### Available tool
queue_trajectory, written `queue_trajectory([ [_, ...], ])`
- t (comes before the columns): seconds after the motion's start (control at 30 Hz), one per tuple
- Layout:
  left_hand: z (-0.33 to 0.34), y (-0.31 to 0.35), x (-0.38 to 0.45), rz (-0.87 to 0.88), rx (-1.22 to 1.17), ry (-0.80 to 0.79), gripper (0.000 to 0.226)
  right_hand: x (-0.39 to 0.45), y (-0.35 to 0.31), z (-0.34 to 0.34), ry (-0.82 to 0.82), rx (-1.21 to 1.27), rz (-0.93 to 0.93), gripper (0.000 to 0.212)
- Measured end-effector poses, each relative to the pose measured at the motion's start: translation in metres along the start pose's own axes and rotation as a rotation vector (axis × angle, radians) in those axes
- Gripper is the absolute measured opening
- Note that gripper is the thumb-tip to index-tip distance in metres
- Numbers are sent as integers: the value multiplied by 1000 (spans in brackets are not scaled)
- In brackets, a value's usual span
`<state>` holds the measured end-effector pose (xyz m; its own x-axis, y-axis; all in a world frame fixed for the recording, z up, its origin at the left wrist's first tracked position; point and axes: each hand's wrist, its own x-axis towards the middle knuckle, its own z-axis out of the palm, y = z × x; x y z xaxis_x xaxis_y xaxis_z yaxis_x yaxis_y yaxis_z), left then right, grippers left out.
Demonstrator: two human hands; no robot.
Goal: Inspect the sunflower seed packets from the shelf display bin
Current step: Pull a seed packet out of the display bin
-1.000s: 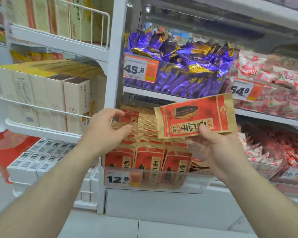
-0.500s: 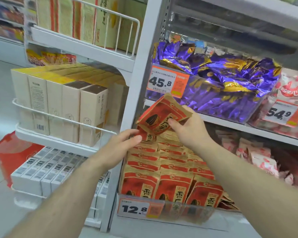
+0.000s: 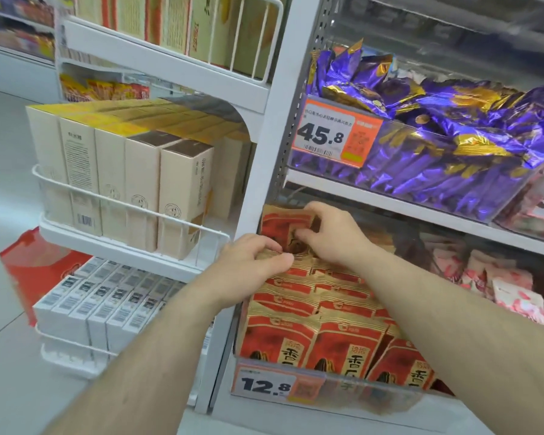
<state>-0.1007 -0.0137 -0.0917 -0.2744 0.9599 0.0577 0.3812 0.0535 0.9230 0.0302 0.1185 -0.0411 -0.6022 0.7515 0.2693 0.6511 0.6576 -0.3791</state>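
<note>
Rows of red-and-tan sunflower seed packets (image 3: 308, 337) stand upright in a clear display bin (image 3: 374, 390) with a 12.8 price tag (image 3: 264, 386). At the back of the bin, my right hand (image 3: 330, 233) pinches one seed packet (image 3: 283, 221) by its top edge, the packet set among the back rows. My left hand (image 3: 252, 262) rests on the tops of the back-row packets just left of it, fingers curled over their edges.
Above, a bin of purple candy bags (image 3: 453, 142) carries a 45.8 tag. Pink-wrapped sweets (image 3: 500, 284) fill the bin to the right. On the left, a white wire rack (image 3: 129, 211) holds cream boxes, with white barcoded boxes (image 3: 101, 306) below.
My right hand has carried the packet from in front of me down into the back of the bin. My left hand has moved onto the back-row packets. The view has moved closer.
</note>
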Motion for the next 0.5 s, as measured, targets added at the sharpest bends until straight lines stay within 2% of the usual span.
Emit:
queue_trajectory([
  [0.07,-1,-2,1,7,40,-14,64,3,-1,-1,-2,-10,7,31],
  [0.13,-1,-3,1,10,58,-11,61,6,-3,-4,62,-30,-39,36],
  [0.27,-1,-2,-1,29,92,6,59,16,-10,-1,76,-228,-159,20],
  [0.43,1,1,-6,48,51,23,28,31,-14,5,-64,-358,-69,16],
  [0.5,0,0,-7,45,64,22,24,34,-13,6,-122,-431,-32,13],
])
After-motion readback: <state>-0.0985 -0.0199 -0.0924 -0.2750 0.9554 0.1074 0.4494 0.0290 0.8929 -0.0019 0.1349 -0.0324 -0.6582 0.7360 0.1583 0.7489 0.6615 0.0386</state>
